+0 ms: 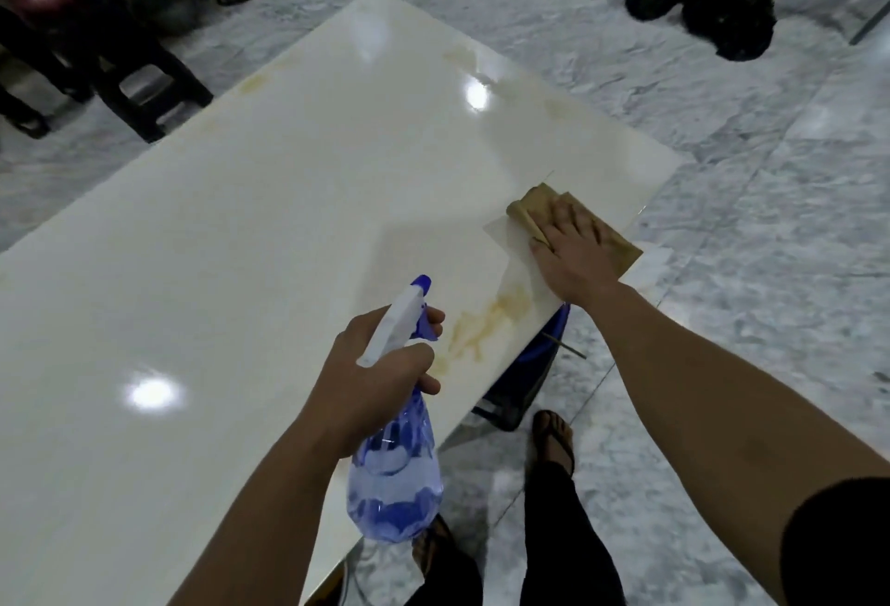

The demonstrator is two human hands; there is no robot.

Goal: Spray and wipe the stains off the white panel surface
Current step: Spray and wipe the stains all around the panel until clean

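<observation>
A large glossy white panel lies flat before me. A yellow-brown stain smears its near right edge, and fainter stains show toward the far end. My left hand grips a clear blue spray bottle by the neck, nozzle pointing away over the panel, a finger round the trigger. My right hand presses flat, fingers straight, on a brown folded cloth near the panel's right edge, just beyond the stain. A wet wiped streak runs from the cloth toward the stain.
A blue bin stands under the panel's right edge by my sandalled feet. Dark stools stand at the far left, black bags at the far right. Grey marble floor surrounds the panel.
</observation>
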